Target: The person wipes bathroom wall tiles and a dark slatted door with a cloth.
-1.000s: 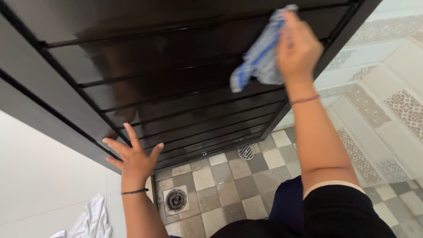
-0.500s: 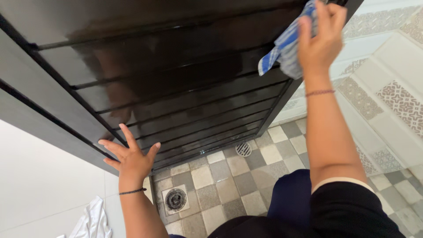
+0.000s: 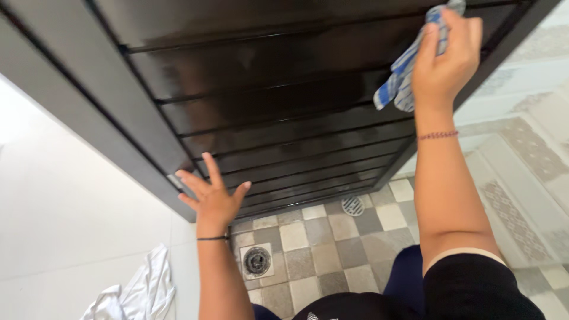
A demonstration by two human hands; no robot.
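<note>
My right hand [image 3: 446, 58] is raised high and grips a blue and white cloth [image 3: 402, 77], pressing it against the upper right of a dark glossy slatted door [image 3: 272, 112]. My left hand [image 3: 212, 195] rests lower down with fingers spread, flat against the door's left edge near the bottom. A thin band sits on each wrist.
Below is a checkered grey and beige tiled floor [image 3: 332, 243] with a round drain [image 3: 256, 261] and a second small drain [image 3: 353, 205] near the door's foot. A crumpled white cloth [image 3: 139, 293] lies at lower left. Patterned wall tiles [image 3: 521, 178] run along the right.
My right hand has carried the cloth up and to the right along the door. My left hand has stayed against the door's edge.
</note>
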